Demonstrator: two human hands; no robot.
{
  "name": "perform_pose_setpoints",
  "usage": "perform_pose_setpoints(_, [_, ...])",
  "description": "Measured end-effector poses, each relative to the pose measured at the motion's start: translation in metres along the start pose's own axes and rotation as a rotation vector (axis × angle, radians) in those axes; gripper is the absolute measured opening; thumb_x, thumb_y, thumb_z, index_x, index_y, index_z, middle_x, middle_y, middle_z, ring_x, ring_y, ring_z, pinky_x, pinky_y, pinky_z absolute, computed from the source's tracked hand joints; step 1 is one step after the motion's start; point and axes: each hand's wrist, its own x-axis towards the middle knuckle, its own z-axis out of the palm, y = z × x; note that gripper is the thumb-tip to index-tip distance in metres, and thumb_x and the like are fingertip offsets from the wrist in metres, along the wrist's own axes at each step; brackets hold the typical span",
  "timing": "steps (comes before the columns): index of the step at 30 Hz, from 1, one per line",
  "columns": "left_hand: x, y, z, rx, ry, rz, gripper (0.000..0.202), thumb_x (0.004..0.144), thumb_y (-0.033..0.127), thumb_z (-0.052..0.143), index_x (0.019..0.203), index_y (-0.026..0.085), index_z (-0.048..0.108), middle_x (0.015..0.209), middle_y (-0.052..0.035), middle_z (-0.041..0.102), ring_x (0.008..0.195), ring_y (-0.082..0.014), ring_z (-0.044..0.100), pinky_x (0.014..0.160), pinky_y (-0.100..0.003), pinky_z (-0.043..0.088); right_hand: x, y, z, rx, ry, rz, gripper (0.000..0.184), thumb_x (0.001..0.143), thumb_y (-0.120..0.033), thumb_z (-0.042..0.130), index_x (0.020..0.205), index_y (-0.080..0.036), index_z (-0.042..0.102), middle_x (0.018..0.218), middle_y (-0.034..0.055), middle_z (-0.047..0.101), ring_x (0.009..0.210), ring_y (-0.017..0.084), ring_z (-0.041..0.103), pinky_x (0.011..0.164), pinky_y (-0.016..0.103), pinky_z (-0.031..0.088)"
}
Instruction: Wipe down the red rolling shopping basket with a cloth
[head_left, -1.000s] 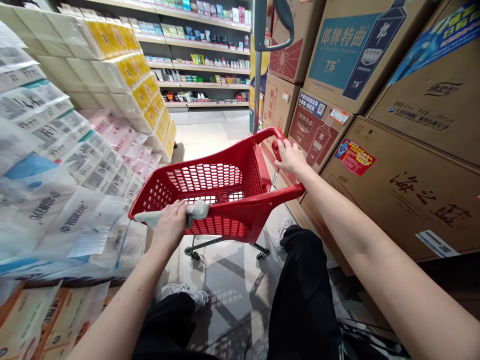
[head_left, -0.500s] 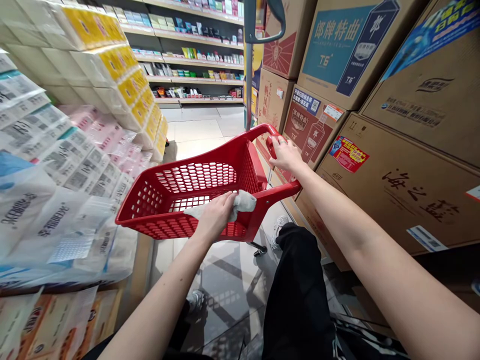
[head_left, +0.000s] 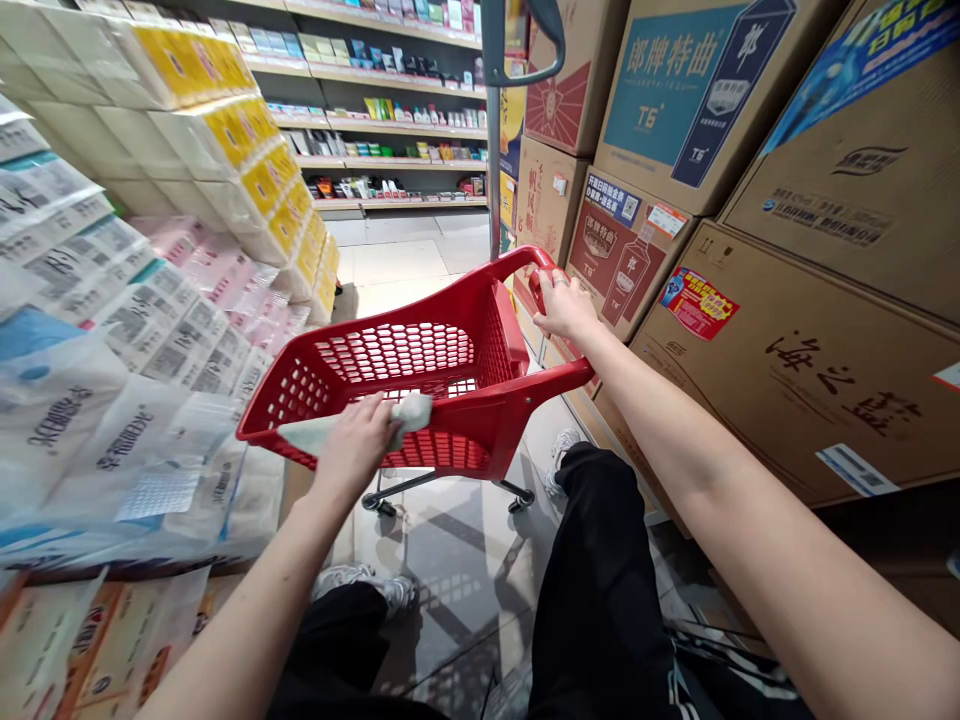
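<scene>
A red plastic shopping cart (head_left: 420,360) stands tilted in the aisle in front of me, its basket holding nothing. My left hand (head_left: 358,447) presses a pale grey cloth (head_left: 405,412) against the cart's near rim, fingers closed on it. My right hand (head_left: 564,310) is wrapped round the red handle (head_left: 525,262) at the cart's right end. My legs in black trousers show below.
Wrapped tissue packs (head_left: 135,330) are stacked along the left. Large cardboard boxes (head_left: 787,330) line the right. A grey metal pole (head_left: 493,130) rises behind the cart. Stocked shelves (head_left: 390,110) stand at the aisle's far end across a tiled floor (head_left: 405,260).
My left hand has slid the cloth back leftward along the near rim, after having gone right half a second ago. The right hand has kept its hold on the handle.
</scene>
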Motion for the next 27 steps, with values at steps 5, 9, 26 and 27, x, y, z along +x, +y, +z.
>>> perform_pose_setpoints(5, [0.035,0.074,-0.003,-0.127,0.077,0.085,0.042,0.097,0.035,0.034,0.126,0.012,0.054,0.136,-0.0168,0.055,0.128,-0.0286,0.049,0.108,-0.046,0.037,0.0,0.003,0.0,-0.017,0.001,-0.009,0.081,0.084,-0.043,0.057,0.151,-0.021,0.019,0.153,0.019,0.028,0.129,0.041,0.036,0.096,0.057,0.043])
perform_pose_setpoints(9, [0.039,0.083,-0.003,-0.186,0.073,0.123,0.042,0.098,0.035,0.033,0.128,0.013,0.052,0.129,-0.0147,0.059,0.12,-0.0273,0.053,0.104,-0.043,0.041,0.001,0.007,-0.001,-0.024,-0.012,-0.015,0.08,0.084,-0.042,0.056,0.151,-0.021,0.019,0.154,0.0181,0.026,0.129,0.04,0.036,0.095,0.055,0.043])
perform_pose_setpoints(26, [-0.022,-0.025,0.012,-0.012,0.088,-0.088,0.047,0.097,0.038,0.031,0.13,0.013,0.053,0.136,-0.0172,0.054,0.131,-0.0313,0.044,0.112,-0.05,0.03,-0.001,0.0,0.0,-0.005,0.008,-0.005,0.079,0.082,-0.04,0.056,0.15,-0.02,0.021,0.152,0.0188,0.03,0.129,0.042,0.035,0.095,0.057,0.042])
perform_pose_setpoints(27, [-0.018,-0.014,0.01,-0.023,0.09,-0.075,0.048,0.097,0.039,0.032,0.131,0.013,0.052,0.137,-0.017,0.053,0.133,-0.0316,0.043,0.112,-0.051,0.029,-0.001,-0.001,0.0,-0.003,0.012,-0.006,0.079,0.082,-0.04,0.056,0.15,-0.019,0.021,0.151,0.0191,0.031,0.13,0.042,0.035,0.095,0.057,0.043])
